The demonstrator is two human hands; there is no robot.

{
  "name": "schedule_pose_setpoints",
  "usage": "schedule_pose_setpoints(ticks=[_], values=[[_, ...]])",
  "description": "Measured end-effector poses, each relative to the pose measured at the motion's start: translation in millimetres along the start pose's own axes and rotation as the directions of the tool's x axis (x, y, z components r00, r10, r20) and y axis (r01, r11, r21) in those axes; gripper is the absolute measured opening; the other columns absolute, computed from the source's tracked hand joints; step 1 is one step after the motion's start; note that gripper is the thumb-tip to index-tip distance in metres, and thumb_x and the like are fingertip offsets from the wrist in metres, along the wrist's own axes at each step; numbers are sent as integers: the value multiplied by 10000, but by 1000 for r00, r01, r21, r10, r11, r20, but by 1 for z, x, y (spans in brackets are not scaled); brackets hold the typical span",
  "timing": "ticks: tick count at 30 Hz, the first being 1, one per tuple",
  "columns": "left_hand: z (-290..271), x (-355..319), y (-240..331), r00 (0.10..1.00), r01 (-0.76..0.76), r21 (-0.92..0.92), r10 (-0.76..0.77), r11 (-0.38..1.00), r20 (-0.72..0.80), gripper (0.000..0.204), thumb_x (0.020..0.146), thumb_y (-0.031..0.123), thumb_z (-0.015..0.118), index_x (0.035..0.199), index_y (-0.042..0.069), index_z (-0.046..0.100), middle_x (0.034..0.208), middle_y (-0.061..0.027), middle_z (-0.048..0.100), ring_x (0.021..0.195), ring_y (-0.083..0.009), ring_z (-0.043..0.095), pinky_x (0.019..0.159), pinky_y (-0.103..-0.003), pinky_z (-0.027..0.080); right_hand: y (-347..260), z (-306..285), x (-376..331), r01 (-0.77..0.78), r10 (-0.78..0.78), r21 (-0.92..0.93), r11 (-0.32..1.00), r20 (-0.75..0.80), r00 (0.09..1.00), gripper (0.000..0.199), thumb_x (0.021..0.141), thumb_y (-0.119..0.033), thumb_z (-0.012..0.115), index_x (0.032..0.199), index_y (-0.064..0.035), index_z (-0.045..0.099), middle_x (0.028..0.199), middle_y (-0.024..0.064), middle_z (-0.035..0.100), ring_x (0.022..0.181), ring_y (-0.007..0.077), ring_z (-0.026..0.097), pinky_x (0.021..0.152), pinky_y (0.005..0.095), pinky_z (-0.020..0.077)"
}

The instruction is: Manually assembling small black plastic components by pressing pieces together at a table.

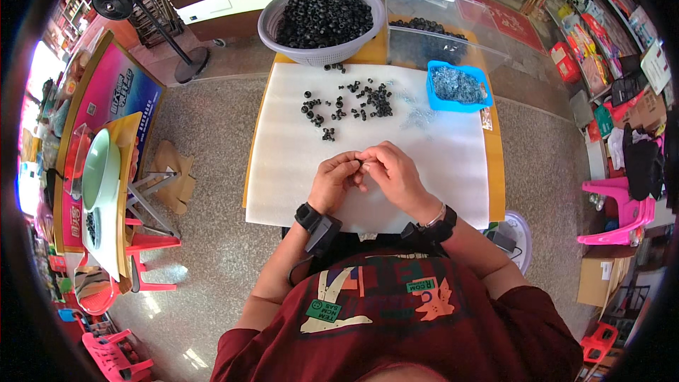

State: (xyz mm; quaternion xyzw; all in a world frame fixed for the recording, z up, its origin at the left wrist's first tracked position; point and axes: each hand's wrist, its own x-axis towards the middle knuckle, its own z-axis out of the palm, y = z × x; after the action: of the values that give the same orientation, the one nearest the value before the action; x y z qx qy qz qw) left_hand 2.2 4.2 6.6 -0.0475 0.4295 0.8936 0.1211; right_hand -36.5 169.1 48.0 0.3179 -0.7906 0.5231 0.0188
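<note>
My left hand (335, 180) and my right hand (396, 175) meet over the near middle of the white sheet. Their fingertips pinch together on a small black part (361, 162), mostly covered by the fingers. Beyond them, loose small black round parts (380, 102) lie scattered on the sheet, thickest toward the right of the group. To their right, small clear or silvery pieces (419, 117) are spread thinly beside a blue plastic basket (460, 105), which holds a heap of similar pieces.
The white sheet (290, 191) covers most of a yellow table (497, 198). At its far edge stand a grey-lilac colander (322, 54) heaped with black parts and a clear bin (488, 56) holding more. A standing fan (191, 64) is far left; a pink chair (619, 212) stands right.
</note>
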Motion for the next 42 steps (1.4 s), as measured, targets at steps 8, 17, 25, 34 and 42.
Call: schedule_pose_setpoints(ticks=[8,17,25,34,42], values=[[12,1,-1,998,-50,113,52,992,-18,378,942,133,523,1270,-45,466,1037,-112,628,868,-190,639,762,-326,534,-3,-11,5,107,-74,-230,967,149,986,176,799,-54,579,974,-41,594,898,117,560,849,315,565,738,425,463],[10,-3,3,998,-57,9,57,998,-4,482,942,176,547,1340,-28,368,1058,-153,614,895,-211,617,818,-370,517,9,-58,69,-84,93,-62,995,167,981,147,777,-109,635,901,-31,634,683,99,626,631,185,616,585,325,477],[5,-3,4,998,-58,-100,57,993,-20,335,964,154,499,1240,-34,474,1035,-134,606,876,-190,599,815,-362,520,31,-111,174,-189,373,481,856,-322,870,407,851,-93,615,1223,18,495,975,88,629,739,107,581,643,233,478],[6,0,8,1000,-3,-150,1,989,-11,303,961,119,490,1217,-42,486,1001,-117,603,847,-173,599,800,-328,522,83,-13,157,-110,97,-213,971,-73,993,193,770,-151,639,874,11,650,778,130,672,676,253,627,626,329,478],[1,0,7,1000,12,-194,-9,981,19,283,964,97,472,1216,-29,500,1009,-113,600,858,-169,603,817,-324,521,103,46,209,-342,314,-574,744,-150,937,342,743,-321,629,883,-17,697,957,206,658,955,358,610,843,477,455]])
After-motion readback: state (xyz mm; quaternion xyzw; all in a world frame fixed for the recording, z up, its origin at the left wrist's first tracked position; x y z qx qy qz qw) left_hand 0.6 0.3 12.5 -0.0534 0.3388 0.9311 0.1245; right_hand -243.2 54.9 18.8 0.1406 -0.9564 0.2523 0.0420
